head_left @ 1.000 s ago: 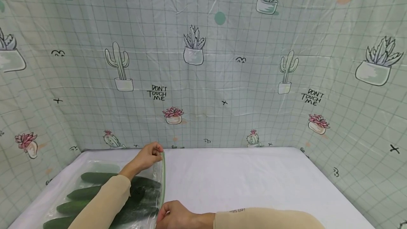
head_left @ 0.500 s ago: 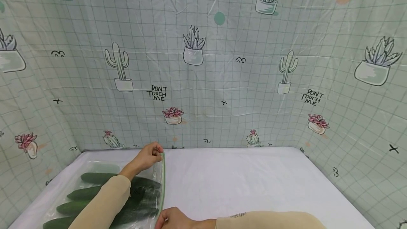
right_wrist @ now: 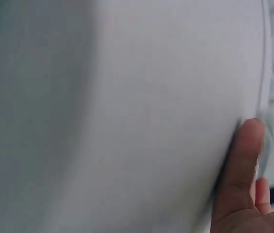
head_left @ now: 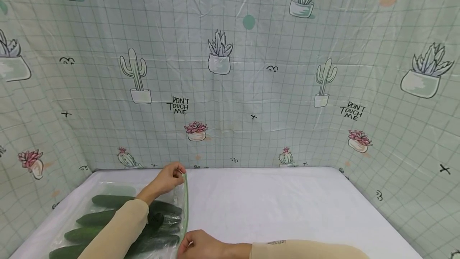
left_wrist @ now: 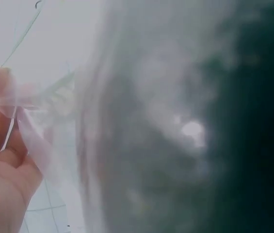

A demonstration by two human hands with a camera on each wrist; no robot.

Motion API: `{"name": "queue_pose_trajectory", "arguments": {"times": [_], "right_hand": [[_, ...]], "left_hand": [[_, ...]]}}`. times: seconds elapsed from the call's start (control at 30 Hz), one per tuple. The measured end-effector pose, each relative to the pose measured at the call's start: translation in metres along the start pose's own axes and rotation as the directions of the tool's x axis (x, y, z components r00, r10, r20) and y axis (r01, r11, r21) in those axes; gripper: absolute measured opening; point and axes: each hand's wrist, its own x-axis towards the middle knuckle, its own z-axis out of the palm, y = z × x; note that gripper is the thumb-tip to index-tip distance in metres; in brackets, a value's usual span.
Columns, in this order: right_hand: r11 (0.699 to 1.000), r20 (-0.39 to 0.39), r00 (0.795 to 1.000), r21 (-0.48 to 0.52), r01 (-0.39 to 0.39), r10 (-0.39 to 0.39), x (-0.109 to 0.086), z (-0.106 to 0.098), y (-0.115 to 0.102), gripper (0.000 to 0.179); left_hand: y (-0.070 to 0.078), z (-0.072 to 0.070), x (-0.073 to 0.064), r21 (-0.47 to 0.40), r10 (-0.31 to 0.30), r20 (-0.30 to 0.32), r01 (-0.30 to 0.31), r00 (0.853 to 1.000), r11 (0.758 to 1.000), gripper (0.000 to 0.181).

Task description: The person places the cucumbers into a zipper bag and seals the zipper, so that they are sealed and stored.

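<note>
A clear zip bag (head_left: 169, 247) with a green seal strip (head_left: 186, 207) along its right side lies at the left of the white table. Several dark green cucumbers (head_left: 84, 235) lie inside it, some behind the left sleeve. My left hand (head_left: 167, 179) pinches the far end of the sealed edge; in the left wrist view clear plastic (left_wrist: 35, 136) is bunched at its fingertips. At the near end of the strip, my right hand (head_left: 205, 245) holds the edge between thumb and finger, its lower part cut off by the frame. The right wrist view is blurred.
White cloth covers the table (head_left: 273, 203), which stretches to the right of the bag. A pale green curtain (head_left: 237, 91) with a cactus print stands behind the table and along both sides.
My right hand shifts slightly towards the near edge, then a little back and to the right, staying at the strip. The left hand and the bag hardly move.
</note>
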Motion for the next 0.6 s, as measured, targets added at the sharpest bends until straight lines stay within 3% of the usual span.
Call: {"name": "queue_pose_trajectory", "arguments": {"times": [0.23,0.43,0.5,0.6], "right_hand": [[0.999,-0.034,0.999,-0.012,-0.029,0.029,-0.003,-0.032,-0.008,0.011],[0.985,-0.128,0.992,-0.174,0.002,-0.024,-0.009,-0.075,-0.005,0.019],[0.960,-0.166,0.983,-0.280,0.030,-0.079,-0.013,-0.091,-0.004,0.020],[0.874,-0.200,0.963,-0.481,0.066,-0.182,-0.021,-0.115,-0.004,0.018]], "left_hand": [[0.005,0.001,-0.007,0.138,-0.001,-0.031,0.006,1.000,0.990,0.021],[0.012,-0.003,-0.019,0.265,0.005,0.007,-0.006,1.000,0.964,0.027],[0.013,-0.005,-0.024,0.294,0.020,0.026,-0.027,0.999,0.955,0.028],[0.016,-0.007,-0.034,0.342,0.050,0.062,-0.068,0.997,0.937,0.028]]}}
